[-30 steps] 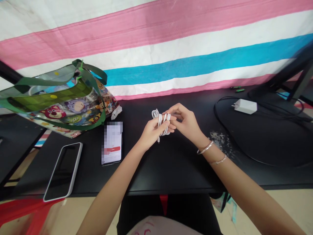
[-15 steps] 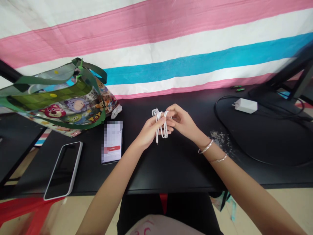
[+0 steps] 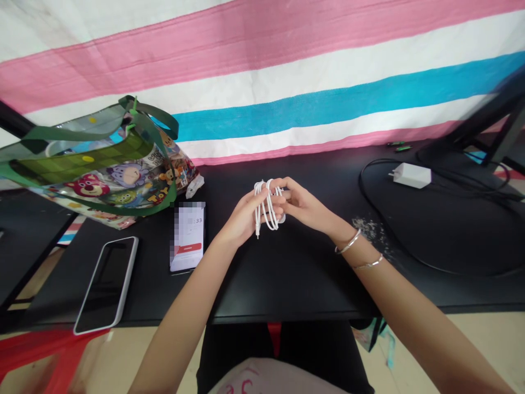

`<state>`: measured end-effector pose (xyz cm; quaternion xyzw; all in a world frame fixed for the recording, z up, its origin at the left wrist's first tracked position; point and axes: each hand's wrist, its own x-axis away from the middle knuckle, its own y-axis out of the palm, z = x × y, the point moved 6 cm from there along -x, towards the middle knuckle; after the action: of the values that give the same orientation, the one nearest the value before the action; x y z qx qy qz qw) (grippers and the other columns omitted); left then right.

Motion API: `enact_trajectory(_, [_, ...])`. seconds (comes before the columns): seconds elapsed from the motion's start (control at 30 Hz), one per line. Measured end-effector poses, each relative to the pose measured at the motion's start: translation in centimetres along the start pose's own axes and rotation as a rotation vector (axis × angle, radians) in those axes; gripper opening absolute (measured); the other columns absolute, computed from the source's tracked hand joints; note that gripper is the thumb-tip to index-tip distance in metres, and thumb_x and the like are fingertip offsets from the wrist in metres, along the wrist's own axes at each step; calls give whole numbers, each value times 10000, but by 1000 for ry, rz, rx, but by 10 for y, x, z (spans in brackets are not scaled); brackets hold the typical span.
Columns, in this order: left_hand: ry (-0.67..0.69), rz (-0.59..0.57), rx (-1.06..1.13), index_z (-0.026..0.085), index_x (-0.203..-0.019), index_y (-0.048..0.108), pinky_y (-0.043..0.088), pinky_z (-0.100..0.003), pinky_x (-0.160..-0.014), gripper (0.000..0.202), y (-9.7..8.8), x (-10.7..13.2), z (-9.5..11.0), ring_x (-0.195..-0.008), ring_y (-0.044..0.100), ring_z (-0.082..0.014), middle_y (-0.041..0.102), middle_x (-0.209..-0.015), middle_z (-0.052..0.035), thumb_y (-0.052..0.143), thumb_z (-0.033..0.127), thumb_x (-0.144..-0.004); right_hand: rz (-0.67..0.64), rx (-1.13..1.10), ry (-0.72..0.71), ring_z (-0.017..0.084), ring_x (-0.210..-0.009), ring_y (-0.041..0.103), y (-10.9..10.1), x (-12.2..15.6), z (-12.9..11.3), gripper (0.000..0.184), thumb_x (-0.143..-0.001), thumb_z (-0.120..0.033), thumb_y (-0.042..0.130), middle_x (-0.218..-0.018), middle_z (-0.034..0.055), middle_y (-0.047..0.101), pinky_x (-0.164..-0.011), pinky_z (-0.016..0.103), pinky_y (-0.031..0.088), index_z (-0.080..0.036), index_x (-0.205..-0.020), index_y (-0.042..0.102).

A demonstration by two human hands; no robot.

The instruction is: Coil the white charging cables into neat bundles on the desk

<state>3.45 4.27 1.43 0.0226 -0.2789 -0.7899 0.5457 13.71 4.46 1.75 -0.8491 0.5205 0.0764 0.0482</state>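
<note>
Loops of a white charging cable [image 3: 269,212] wrap around the fingers of my left hand [image 3: 244,214], just above the middle of the black table. One connector end hangs down below the coil on its left side. My right hand [image 3: 303,202] meets the left from the other side, its thumb and fingers bent and closed on the cable at the coil's right part. Where the fingers overlap, part of the cable is hidden.
A clear cartoon bag with green handles [image 3: 118,175] stands at left. Nearer lie a lit phone [image 3: 187,235] and a white-cased phone [image 3: 107,284]. A white charger [image 3: 411,175], a black cable [image 3: 389,232] and small pale scraps [image 3: 371,230] lie right on the table [image 3: 295,290].
The cable coil has shifted slightly left and spread around my left fingers. My right hand has moved in closer, its fingers now overlapping the left ones at the loops.
</note>
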Motion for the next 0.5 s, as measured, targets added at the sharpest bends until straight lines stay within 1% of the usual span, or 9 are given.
enact_trajectory(0.13, [12,-28,-57,156,-1191,611,522,-221,-584,331,0,0,1,-494,609,-95,711,-666,-10,544,291,-896,-23,-29,40,108,-534,605,2,0,0,392,-786,-526,623,-652,-67,580,-520,251,529,-238,-957,419])
enact_trajectory(0.23, [11,-35,-78,165,-1253,574,519,-216,-577,380,1,0,1,-524,624,-101,715,-682,-11,542,292,-897,-27,-36,62,104,-505,593,3,1,-1,415,-782,-553,617,-636,-74,561,-480,242,525,-239,-967,419])
enact_trajectory(0.37, [18,-21,-81,183,-1307,531,528,-222,-590,441,0,0,1,-586,652,-117,705,-676,0,566,304,-884,-7,-39,76,90,-468,568,2,2,-2,431,-781,-568,610,-617,-83,543,-421,216,500,-238,-991,428])
enact_trajectory(0.5, [51,-14,-111,182,-1320,516,536,-233,-620,513,-3,-2,1,-637,674,-132,702,-694,-6,617,352,-846,11,-21,68,70,-414,529,2,2,-4,416,-787,-567,604,-582,-96,527,-373,190,462,-229,-963,436])
